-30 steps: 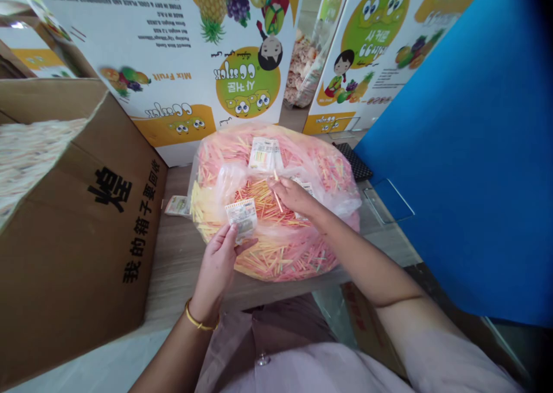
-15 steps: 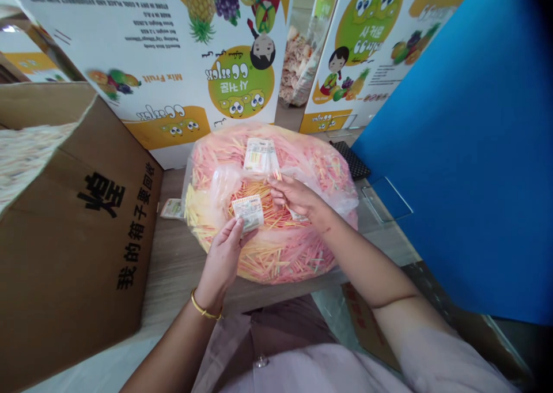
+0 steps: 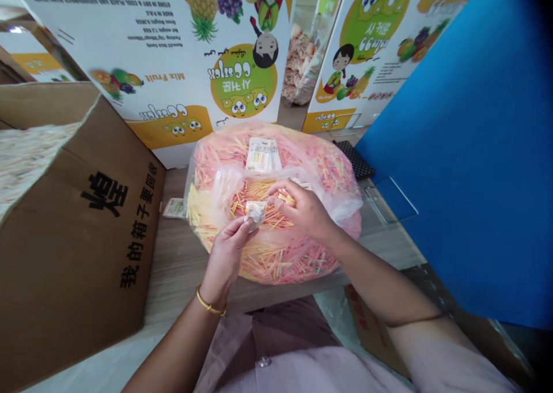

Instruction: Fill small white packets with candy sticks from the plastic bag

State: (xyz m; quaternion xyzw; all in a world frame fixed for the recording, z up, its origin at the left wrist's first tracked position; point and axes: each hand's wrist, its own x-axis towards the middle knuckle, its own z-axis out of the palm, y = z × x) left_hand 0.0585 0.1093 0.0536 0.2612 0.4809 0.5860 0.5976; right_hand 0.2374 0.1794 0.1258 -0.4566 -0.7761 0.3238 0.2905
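My left hand (image 3: 228, 248) pinches a small printed packet (image 3: 256, 211) between thumb and fingers, its upper end facing my right hand. My right hand (image 3: 309, 213) is closed around a few short yellow candy sticks (image 3: 285, 197), close to the packet but apart from it. Below both hands lies a large clear plastic bag (image 3: 224, 182), its mouth open, full of thin pink, yellow and orange sticks (image 3: 276, 260). A few flat packets (image 3: 262, 155) rest on the bag's far side. Another is partly hidden behind my right hand.
A brown cardboard box (image 3: 86, 237) with pale contents stands at left. Printed white cartons (image 3: 164, 30) rise behind the bag, and a blue panel (image 3: 458, 151) is at right. One packet (image 3: 174, 208) lies on the table (image 3: 173, 252); a black patterned item (image 3: 354, 159) sits right.
The packet in my left hand has turned from flat-on to tilted and looks narrower. My right hand has rolled over, with yellow sticks now showing in its fingers.
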